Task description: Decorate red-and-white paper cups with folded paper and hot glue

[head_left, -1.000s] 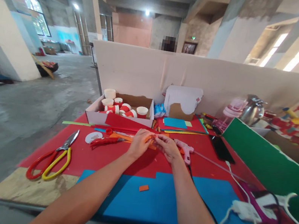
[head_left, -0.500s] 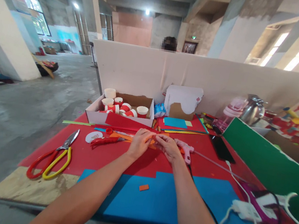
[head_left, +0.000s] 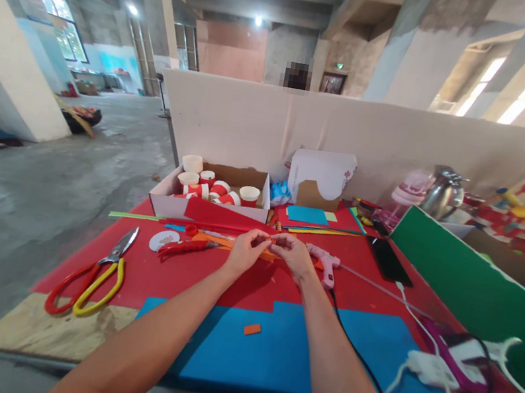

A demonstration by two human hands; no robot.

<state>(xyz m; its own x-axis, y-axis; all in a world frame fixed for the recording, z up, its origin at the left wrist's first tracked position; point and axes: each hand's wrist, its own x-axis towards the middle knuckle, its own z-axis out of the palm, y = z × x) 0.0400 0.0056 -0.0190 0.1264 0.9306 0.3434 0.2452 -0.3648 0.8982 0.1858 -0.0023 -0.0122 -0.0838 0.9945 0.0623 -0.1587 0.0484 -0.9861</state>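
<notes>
Room: you are working in a concrete hall at a counter point(head_left: 19, 327), facing a pale partition point(head_left: 235, 121), and a blurred head is showing above it.
Coverings: a red sheet point(head_left: 163, 274) is spreading over most of the top, and a blue sheet point(head_left: 259, 367) is lying along the near edge.
Left hand point(head_left: 246, 251): it is pinching a small orange piece point(head_left: 272, 241) between thumb and fingertips.
Right hand point(head_left: 296, 260): it is gripping the same piece from the opposite side.
Piece: you are holding it above the counter's middle; your fingers are hiding most of it, so its shape is hard to tell.
Slip risk: with so little to grip, a loosening pinch could be letting it spring away and get lost among the orange strips point(head_left: 223, 241) lying near.
Glue gun point(head_left: 330, 266): it is lying just beside your right hand; a swinging wrist could be knocking it, and the black cord point(head_left: 346, 326) near your forearm could be snagging.
In the way: a red-handled tool point(head_left: 183, 248) is crowding the left side; scissors point(head_left: 111, 260) are resting near the left edge, tips pointing to the far edge.
Around: a box point(head_left: 173, 206) of cups point(head_left: 249, 197) is standing toward the far left corner, and a phone point(head_left: 390, 261) is lying toward the right edge, beside a green board point(head_left: 461, 303).
</notes>
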